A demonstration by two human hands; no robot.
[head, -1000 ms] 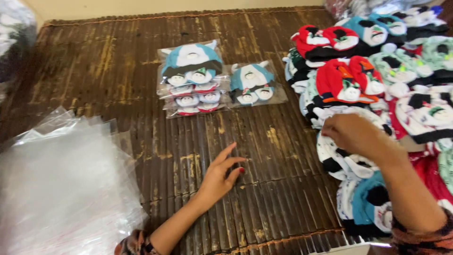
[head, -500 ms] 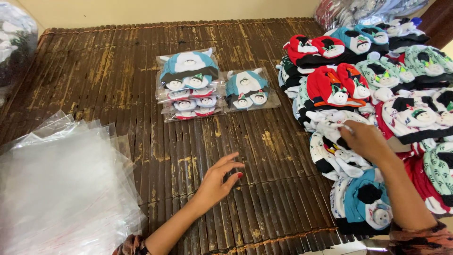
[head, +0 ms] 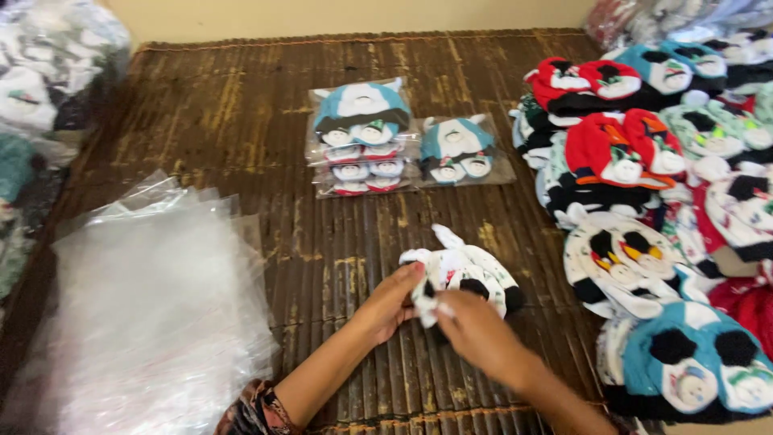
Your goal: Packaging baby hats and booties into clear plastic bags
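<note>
Both hands have come together since the earlier frame: the left hand (head: 392, 302) and right hand (head: 475, 332) pinch a white-and-black knitted animal-face hat (head: 467, 278), flat on the brown slatted mat (head: 241, 121), clear plastic bags (head: 153, 306) within reach.

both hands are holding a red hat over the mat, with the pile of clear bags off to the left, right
Not quite: the hat is white with black patches, not red. The head view shows the left hand and right hand both gripping it over the mat, and the pile of clear bags does lie to the left.
</note>
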